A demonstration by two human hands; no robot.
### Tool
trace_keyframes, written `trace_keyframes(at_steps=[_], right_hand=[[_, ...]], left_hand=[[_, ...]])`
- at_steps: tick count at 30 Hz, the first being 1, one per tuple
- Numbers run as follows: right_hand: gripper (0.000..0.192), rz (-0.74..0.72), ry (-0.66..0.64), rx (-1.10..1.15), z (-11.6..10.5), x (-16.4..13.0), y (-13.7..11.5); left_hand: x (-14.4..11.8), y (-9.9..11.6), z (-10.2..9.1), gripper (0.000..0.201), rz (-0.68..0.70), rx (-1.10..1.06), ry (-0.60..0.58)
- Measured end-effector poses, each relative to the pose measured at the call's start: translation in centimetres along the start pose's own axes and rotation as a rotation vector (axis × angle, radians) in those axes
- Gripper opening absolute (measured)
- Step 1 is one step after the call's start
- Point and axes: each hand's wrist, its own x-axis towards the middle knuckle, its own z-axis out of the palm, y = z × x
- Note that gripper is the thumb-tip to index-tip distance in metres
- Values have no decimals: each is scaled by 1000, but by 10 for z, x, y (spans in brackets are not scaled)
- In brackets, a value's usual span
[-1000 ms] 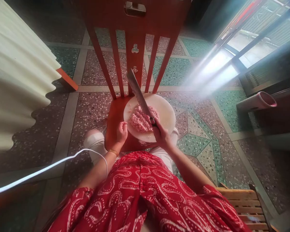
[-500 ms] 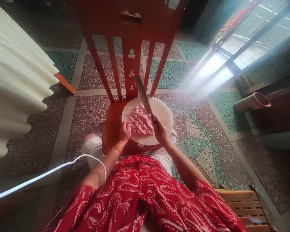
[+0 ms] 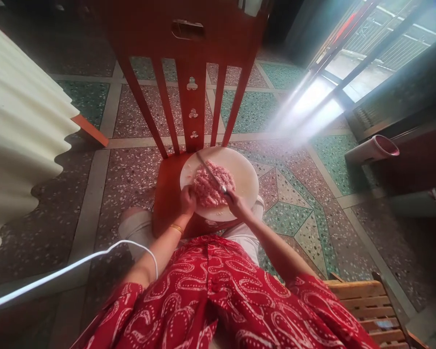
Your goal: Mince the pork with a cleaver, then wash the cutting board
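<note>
A round, pale cutting board (image 3: 246, 177) rests on the seat of a reddish-brown wooden chair (image 3: 163, 194). Pink minced meat (image 3: 208, 196) lies in a flattened heap on it, with small bits scattered around. My right hand (image 3: 237, 205) is closed around the handle of a knife (image 3: 211, 174). The blade slants to the upper left, its edge down at the meat. At the board's left rim, close beside the meat, my left hand (image 3: 188, 199) grips the board with curled fingers; the fingertips are partly hidden.
The chair's slatted back (image 3: 191, 106) rises behind the board. A white cable (image 3: 76, 269) crosses near my left forearm. Pale curtain-like cloth (image 3: 22, 131) hangs at left. On the right are a bin (image 3: 370, 151) and a slatted wooden seat (image 3: 366, 303); bright light enters through a doorway (image 3: 323, 97).
The knife has come down from a raised position above the board onto the meat. My left hand stays at the board's left rim. The view has shifted slightly.
</note>
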Motion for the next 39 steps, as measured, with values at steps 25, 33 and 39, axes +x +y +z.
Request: trace_keyframes(at_steps=[25,33,39], right_hand=[[37,-36,-79,-297,0,-16,71],[42,21,32,-95,-23,9,89],[77,443,221,208,-53,74,151]], left_hand=[[4,13,-6,20,81,162,-60],[58,68,25,38,6,313,-375],[67,79,33,34,-71,274,-352]])
